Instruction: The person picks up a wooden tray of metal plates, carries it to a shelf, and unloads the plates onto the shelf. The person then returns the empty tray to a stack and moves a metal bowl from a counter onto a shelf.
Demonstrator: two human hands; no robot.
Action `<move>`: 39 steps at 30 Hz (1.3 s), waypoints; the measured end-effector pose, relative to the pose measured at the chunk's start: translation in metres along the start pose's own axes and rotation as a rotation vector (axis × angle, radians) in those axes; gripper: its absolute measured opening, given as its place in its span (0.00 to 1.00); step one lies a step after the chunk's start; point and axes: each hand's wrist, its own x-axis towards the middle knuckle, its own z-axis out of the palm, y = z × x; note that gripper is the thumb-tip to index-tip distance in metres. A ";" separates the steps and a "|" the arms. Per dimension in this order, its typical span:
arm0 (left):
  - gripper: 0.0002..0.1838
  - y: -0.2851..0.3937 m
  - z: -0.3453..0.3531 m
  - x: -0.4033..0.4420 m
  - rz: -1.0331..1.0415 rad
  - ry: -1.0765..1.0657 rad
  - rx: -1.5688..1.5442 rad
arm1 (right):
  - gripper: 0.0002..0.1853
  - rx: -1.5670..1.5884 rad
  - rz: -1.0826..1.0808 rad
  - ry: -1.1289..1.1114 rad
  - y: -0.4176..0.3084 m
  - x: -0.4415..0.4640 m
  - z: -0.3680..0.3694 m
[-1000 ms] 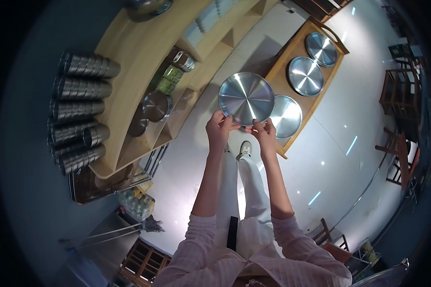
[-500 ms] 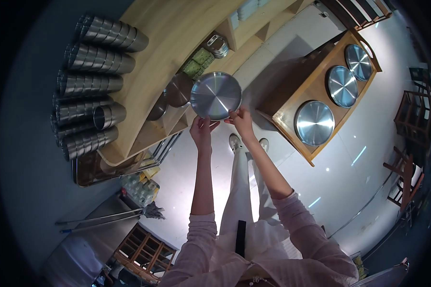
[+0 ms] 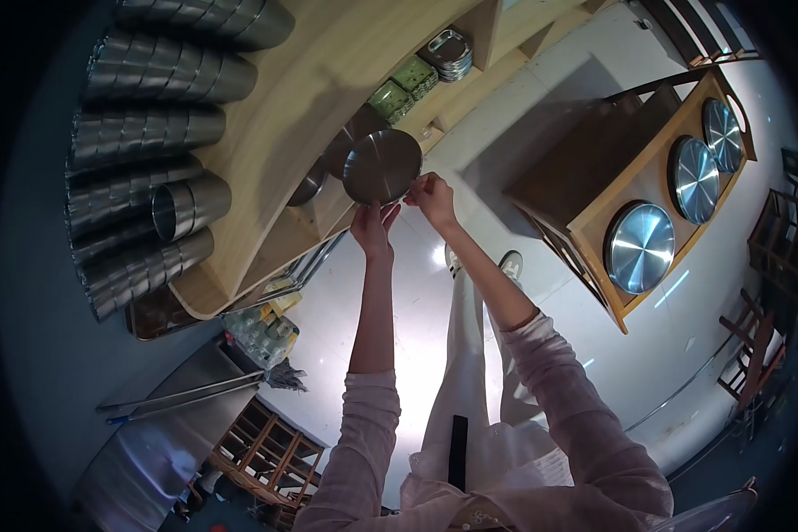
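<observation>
A round metal plate is held by its near edge in front of the wooden shelf. My left hand grips its lower edge, fingers closed on the rim. My right hand pinches the lower right edge of the same plate. Just behind the plate, in a shelf compartment, are round metal dishes, partly hidden by it. Green patterned boxes or dishes stand beside them, with a stack of metal trays further along.
Rows of stacked metal cups line the counter top at left. A wooden cart at right bears three round metal plates. Mop handles, bottles and a wooden rack are lower left.
Both hands have carried the plate left, away from the cart to the shelf. The view has turned, so the cart appears further right and the cups look larger.
</observation>
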 end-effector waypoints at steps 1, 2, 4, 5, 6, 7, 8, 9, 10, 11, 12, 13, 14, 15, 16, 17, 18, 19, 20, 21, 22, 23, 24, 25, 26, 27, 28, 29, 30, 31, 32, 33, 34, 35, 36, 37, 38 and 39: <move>0.09 -0.004 -0.003 0.007 -0.012 0.017 -0.018 | 0.06 -0.026 0.009 -0.033 0.001 0.005 0.003; 0.10 -0.007 -0.007 0.013 -0.022 0.035 -0.036 | 0.06 -0.027 0.008 -0.040 0.003 0.010 0.007; 0.11 -0.010 -0.011 0.022 -0.042 0.030 -0.081 | 0.06 -0.134 -0.064 -0.072 0.006 0.019 0.014; 0.11 -0.011 -0.014 0.026 -0.065 0.022 -0.125 | 0.06 -0.136 -0.062 -0.078 0.007 0.024 0.017; 0.11 -0.010 -0.016 0.029 -0.066 0.030 -0.126 | 0.05 -0.166 -0.090 -0.111 0.011 0.031 0.020; 0.12 -0.009 -0.018 0.032 -0.101 0.003 -0.148 | 0.05 -0.197 -0.117 -0.146 0.016 0.035 0.023; 0.13 -0.008 -0.020 0.035 -0.136 -0.025 -0.172 | 0.05 -0.200 -0.112 -0.153 0.021 0.038 0.024; 0.13 -0.005 -0.021 0.037 -0.136 -0.018 -0.175 | 0.07 -0.198 -0.065 -0.170 0.021 0.039 0.024; 0.14 -0.001 -0.020 0.040 -0.175 -0.054 -0.181 | 0.10 -0.197 -0.019 -0.186 0.020 0.041 0.025; 0.15 0.003 -0.020 0.041 -0.212 -0.092 -0.188 | 0.10 -0.199 -0.019 -0.189 0.019 0.041 0.026; 0.16 0.004 -0.021 0.042 -0.227 -0.120 -0.179 | 0.13 -0.200 -0.031 -0.202 0.022 0.042 0.028; 0.16 0.005 -0.020 0.042 -0.227 -0.119 -0.182 | 0.17 -0.201 -0.043 -0.215 0.026 0.043 0.029; 0.14 0.005 -0.020 0.042 -0.234 -0.091 -0.239 | 0.17 -0.203 -0.042 -0.216 0.029 0.043 0.029; 0.13 0.006 -0.020 0.042 -0.239 -0.065 -0.297 | 0.19 -0.187 -0.023 -0.224 0.027 0.041 0.030; 0.13 0.008 -0.019 0.041 -0.238 -0.064 -0.298 | 0.22 -0.170 -0.003 -0.232 0.025 0.039 0.031; 0.13 0.009 -0.019 0.040 -0.221 -0.075 -0.284 | 0.22 -0.170 -0.004 -0.233 0.022 0.036 0.031; 0.13 0.009 -0.019 0.038 -0.203 -0.086 -0.270 | 0.22 -0.207 -0.011 -0.237 0.020 0.034 0.031; 0.13 0.010 -0.018 0.037 -0.202 -0.086 -0.269 | 0.22 -0.243 -0.018 -0.240 0.018 0.032 0.030; 0.16 0.012 -0.017 0.035 -0.195 -0.108 -0.235 | 0.22 -0.242 -0.018 -0.239 0.016 0.028 0.029; 0.19 0.013 -0.014 0.033 -0.187 -0.133 -0.201 | 0.22 -0.241 -0.007 -0.232 0.008 0.020 0.026; 0.19 0.018 -0.007 0.027 -0.187 -0.137 -0.199 | 0.22 -0.239 0.004 -0.223 0.002 0.012 0.023; 0.18 0.023 0.001 0.021 -0.158 -0.125 -0.147 | 0.22 -0.239 0.002 -0.218 -0.005 0.002 0.018; 0.18 0.028 0.009 0.015 -0.128 -0.113 -0.096 | 0.23 -0.248 -0.047 -0.197 -0.011 -0.008 0.013; 0.18 0.030 0.016 0.009 -0.130 -0.122 -0.097 | 0.23 -0.257 -0.096 -0.173 -0.014 -0.019 0.007; 0.17 0.032 0.024 0.003 -0.070 -0.144 -0.048 | 0.22 -0.195 -0.167 -0.149 -0.018 -0.031 0.001; 0.16 0.034 0.032 -0.004 -0.010 -0.167 0.001 | 0.22 -0.197 -0.171 -0.138 -0.026 -0.044 -0.007; 0.16 0.039 0.043 -0.014 -0.011 -0.181 0.001 | 0.21 -0.156 -0.185 -0.096 -0.039 -0.057 -0.016; 0.14 0.044 0.055 -0.024 0.034 -0.218 0.040 | 0.20 -0.114 -0.199 -0.052 -0.052 -0.071 -0.025; 0.13 0.049 0.068 -0.036 0.079 -0.257 0.080 | 0.18 -0.078 -0.186 -0.011 -0.069 -0.085 -0.036; 0.13 0.052 0.081 -0.049 0.079 -0.277 0.082 | 0.18 -0.074 -0.193 0.008 -0.076 -0.097 -0.048; 0.11 0.053 0.096 -0.064 0.093 -0.306 0.118 | 0.16 0.003 -0.177 0.013 -0.084 -0.109 -0.061; 0.10 0.055 0.111 -0.078 0.111 -0.337 0.154 | 0.14 0.083 -0.164 0.019 -0.090 -0.120 -0.075; 0.09 0.056 0.127 -0.093 0.147 -0.388 0.190 | 0.14 0.089 -0.175 0.038 -0.097 -0.131 -0.090; 0.09 0.051 0.139 -0.099 0.206 -0.481 0.232 | 0.12 0.135 -0.167 0.029 -0.103 -0.143 -0.106; 0.09 0.049 0.154 -0.111 0.229 -0.530 0.260 | 0.10 0.180 -0.161 0.019 -0.109 -0.154 -0.121; 0.09 0.047 0.169 -0.124 0.252 -0.581 0.287 | 0.10 0.184 -0.175 0.040 -0.118 -0.164 -0.137; 0.09 0.043 0.184 -0.136 0.235 -0.637 0.309 | 0.09 0.190 -0.171 0.061 -0.126 -0.175 -0.151; 0.09 0.042 0.199 -0.149 0.234 -0.662 0.308 | 0.09 0.195 -0.165 0.084 -0.134 -0.186 -0.166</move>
